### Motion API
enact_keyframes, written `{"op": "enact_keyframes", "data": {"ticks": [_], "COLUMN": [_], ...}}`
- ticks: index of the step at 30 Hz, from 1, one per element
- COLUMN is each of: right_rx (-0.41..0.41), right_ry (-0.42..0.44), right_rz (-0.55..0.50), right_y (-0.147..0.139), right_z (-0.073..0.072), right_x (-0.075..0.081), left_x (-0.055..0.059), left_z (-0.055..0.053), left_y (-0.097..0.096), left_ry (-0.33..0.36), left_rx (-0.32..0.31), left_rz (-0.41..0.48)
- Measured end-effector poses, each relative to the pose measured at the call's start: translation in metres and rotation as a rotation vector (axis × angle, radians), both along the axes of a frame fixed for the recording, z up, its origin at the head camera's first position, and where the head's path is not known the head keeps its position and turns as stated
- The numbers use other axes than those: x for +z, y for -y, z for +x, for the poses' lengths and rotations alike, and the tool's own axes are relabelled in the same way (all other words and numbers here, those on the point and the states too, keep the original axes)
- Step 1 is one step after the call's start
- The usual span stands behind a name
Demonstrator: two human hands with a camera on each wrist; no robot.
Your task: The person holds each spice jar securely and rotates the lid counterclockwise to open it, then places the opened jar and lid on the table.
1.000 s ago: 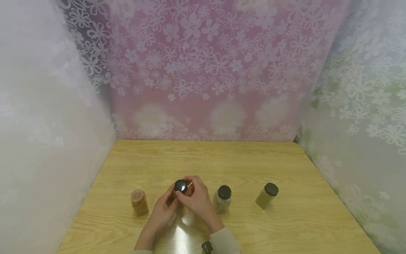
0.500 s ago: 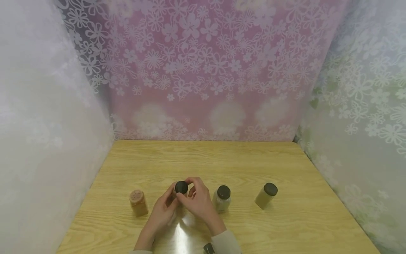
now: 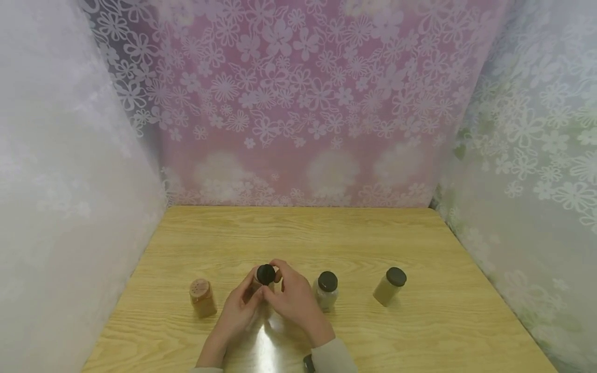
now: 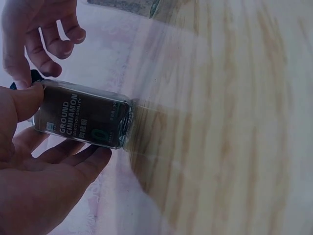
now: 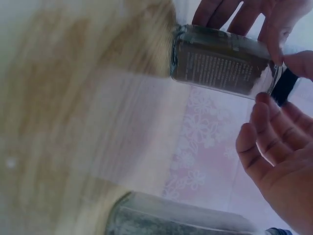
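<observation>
My left hand (image 3: 239,305) grips a square glass spice jar (image 4: 83,113) labelled ground cinnamon, thumb on one side and fingers on the other. The jar stands upright on the table, brown powder behind its label. At its black lid (image 5: 285,86), the thumb and fingers of my right hand (image 3: 295,301) pinch the edge. From the head view the lid sits slightly to one side, with clear glass showing at its left. Close to the right hand stands a black-capped jar (image 3: 326,291) of greyish contents.
An orange-brown shaker jar (image 3: 203,299) with a holed top stands to the left. Farther right is another black-capped jar (image 3: 389,287). A small dark-capped object (image 3: 308,363) is partly hidden by the right sleeve (image 3: 333,356). Patterned curtains (image 3: 298,103) surround the wooden table (image 3: 298,233).
The lid has turned and tilted a little under my right fingers, and glass now shows at its left. Both hands stay on the jar. The right sleeve covers more of the small dark-capped object.
</observation>
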State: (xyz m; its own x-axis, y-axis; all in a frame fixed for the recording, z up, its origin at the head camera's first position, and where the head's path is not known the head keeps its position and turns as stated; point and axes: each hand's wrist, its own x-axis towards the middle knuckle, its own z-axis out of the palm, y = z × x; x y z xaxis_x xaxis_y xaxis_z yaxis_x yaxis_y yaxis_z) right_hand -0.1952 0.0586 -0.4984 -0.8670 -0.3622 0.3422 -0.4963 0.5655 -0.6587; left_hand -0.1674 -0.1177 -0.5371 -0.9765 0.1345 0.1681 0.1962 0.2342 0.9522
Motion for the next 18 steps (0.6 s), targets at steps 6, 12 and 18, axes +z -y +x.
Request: {"op": "enact_keyframes", "data": {"ticks": [6,12,18], "right_rx": [-0.031,-0.045,-0.053], "right_ry": [-0.015,-0.054,-0.027], "right_rz": [0.019,-0.062,-0.027], "right_y": [0.0028,0.0051,-0.0013], "right_z": [-0.0011,0.0012,0.0088], "right_x": [0.0038,0.0038,0.0071], "left_x": [0.0008,0.0010,0.0024], "left_z": [0.0010,0.0007,0.0020], "left_y": [0.0000,-0.0005,-0.0001], "left_ry": [0.050,-0.007,0.041], "left_rx": [-0.011,-0.022,0.011], "left_rz": [0.017,0.017,-0.008]}}
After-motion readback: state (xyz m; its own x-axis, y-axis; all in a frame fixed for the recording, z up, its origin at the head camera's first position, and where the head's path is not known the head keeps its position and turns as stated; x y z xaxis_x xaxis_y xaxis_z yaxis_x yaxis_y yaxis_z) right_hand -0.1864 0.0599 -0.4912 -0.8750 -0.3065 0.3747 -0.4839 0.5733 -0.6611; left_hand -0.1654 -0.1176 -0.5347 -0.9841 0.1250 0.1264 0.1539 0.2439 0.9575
